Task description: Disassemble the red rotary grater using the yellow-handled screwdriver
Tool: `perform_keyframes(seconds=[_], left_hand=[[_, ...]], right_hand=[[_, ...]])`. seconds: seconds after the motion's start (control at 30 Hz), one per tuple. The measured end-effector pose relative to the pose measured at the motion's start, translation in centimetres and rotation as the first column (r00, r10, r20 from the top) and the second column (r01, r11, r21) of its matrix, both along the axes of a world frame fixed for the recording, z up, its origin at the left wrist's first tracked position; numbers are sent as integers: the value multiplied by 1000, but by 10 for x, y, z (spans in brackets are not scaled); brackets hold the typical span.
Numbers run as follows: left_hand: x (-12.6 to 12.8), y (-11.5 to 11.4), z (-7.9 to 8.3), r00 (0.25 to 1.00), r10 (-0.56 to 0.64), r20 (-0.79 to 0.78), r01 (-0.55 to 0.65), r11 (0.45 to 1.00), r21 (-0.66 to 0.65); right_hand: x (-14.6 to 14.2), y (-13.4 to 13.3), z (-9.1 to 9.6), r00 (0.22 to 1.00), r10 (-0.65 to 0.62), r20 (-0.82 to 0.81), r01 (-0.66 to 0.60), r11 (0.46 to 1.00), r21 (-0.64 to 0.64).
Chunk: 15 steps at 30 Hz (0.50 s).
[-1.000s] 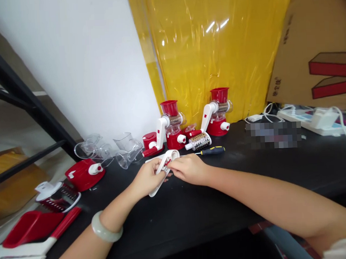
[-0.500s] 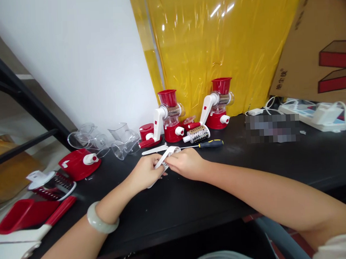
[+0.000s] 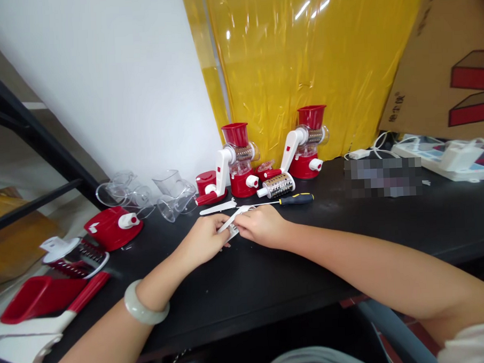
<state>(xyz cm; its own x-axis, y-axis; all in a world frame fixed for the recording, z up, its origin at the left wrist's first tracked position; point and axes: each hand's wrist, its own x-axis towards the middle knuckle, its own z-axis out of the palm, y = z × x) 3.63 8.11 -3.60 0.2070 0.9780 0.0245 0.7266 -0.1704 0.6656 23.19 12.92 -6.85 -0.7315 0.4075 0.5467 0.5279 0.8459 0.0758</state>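
Between both hands is a white plastic crank-handle piece [image 3: 232, 231], partly hidden by the fingers. My left hand [image 3: 206, 239] is closed around its left side. From the right, my right hand [image 3: 262, 226] pinches its upper end. Just beyond the hands lie a flat white plastic strip [image 3: 218, 207] and a screwdriver [image 3: 296, 199] with a dark and yellow handle. Behind these rests a metal grating drum [image 3: 279, 185] on its side. Two assembled red and white rotary graters stand farther back, a left grater [image 3: 242, 184] and a right grater [image 3: 305, 167].
On the left are a red grater base [image 3: 111, 230], clear plastic housings [image 3: 172, 195], a drum with a white rim [image 3: 75, 258], a red hopper [image 3: 42, 297] and a white crank arm [image 3: 26, 341]. A power strip [image 3: 437, 162] with cables sits at right, below a cardboard box [image 3: 434, 87].
The white piece has tipped lower between my hands, and its raised curved end now sits flatter under my right fingers. Both hands keep their hold; the view has shifted slightly.
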Motion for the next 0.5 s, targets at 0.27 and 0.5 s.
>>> perform_keyframes(seconds=[0.27, 0.5], left_hand=[[2, -1, 3, 1000, -5, -7, 5, 1000, -11], [1, -1, 3, 1000, 3, 4, -3, 1000, -29]], right_hand=[[-1, 4, -5, 1000, 11, -27, -12, 999, -40], [-1, 3, -2, 999, 31, -18, -32, 998, -60]])
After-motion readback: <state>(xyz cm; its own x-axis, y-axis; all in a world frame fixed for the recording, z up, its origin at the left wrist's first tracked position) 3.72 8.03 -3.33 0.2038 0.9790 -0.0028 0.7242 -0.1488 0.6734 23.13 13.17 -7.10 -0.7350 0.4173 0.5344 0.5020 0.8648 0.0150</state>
